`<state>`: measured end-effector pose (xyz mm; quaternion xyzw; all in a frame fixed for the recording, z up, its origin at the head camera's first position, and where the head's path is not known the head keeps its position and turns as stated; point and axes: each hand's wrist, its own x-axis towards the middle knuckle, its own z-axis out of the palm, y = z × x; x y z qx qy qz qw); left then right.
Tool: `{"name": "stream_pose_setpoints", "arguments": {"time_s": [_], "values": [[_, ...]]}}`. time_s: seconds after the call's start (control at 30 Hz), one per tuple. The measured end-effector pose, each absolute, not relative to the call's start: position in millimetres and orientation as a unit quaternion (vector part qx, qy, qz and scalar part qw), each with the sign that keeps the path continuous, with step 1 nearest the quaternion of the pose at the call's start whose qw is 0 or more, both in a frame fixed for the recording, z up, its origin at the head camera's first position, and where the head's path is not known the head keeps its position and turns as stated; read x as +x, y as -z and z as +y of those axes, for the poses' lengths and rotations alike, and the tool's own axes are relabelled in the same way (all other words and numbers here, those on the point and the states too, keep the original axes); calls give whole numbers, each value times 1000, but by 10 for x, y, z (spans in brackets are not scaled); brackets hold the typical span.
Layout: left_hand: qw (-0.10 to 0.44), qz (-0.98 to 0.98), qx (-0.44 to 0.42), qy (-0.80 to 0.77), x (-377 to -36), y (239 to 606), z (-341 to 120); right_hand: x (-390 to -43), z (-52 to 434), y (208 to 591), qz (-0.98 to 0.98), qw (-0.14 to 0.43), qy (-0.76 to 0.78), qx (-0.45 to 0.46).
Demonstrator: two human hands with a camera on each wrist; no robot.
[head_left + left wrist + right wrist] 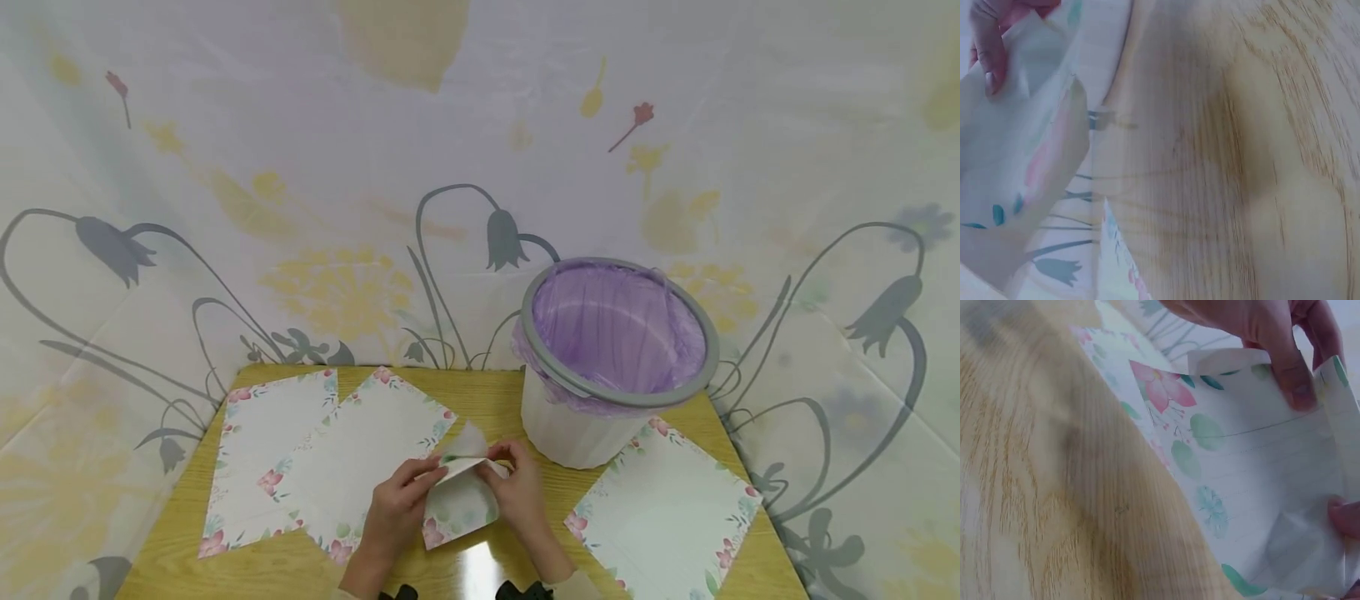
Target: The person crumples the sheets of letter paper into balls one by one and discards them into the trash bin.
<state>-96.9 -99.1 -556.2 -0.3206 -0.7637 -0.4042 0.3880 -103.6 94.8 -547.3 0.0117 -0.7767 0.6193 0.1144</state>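
By the middle of the bench (pixel 491 402), left of the bin (pixel 573 437): a bent paper (pixel 459 504), pinched in the fingers (pixel 414 471) of the left hand (pixel 396 504) and the right hand (pixel 521 490). Could rip if tugged hard two ways. Could pop open if let go too soon on one side. Could crease crookedly from an uneven push, or catch the nearby sheet (pixel 360 454) if swung too low.

Tabletop (pixel 491 400): yellowish-brown, marked by wood grain, narrowed toward its far edge in the head view.
Backdrop (pixel 300 142): a pale, faintly lilac surface is seen behind the table and along both sides.
Printed bellflowers (pixel 506 237): grey, borne on curved stems.
Yellow blossoms (pixel 341 292): scattered between them.
Glare (pixel 477 571): white light is reflected near the tabletop's near side.
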Motion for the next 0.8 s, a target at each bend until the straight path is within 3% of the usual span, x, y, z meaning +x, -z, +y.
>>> {"name": "stream_pose_setpoints", "arguments": {"time_s": [0.33, 0.63, 0.8], "values": [[386, -735, -236, 506, -924, 5404, -1020, -939, 1047, 5404, -788, 184, -558, 183], [289, -735, -107, 604, -817, 5074, -1024, -939, 1280, 5488, -830, 83, -467, 292], [264, -736, -83, 618, -814, 5061, -1022, -956, 1323, 5500, -823, 89, -459, 321]]}}
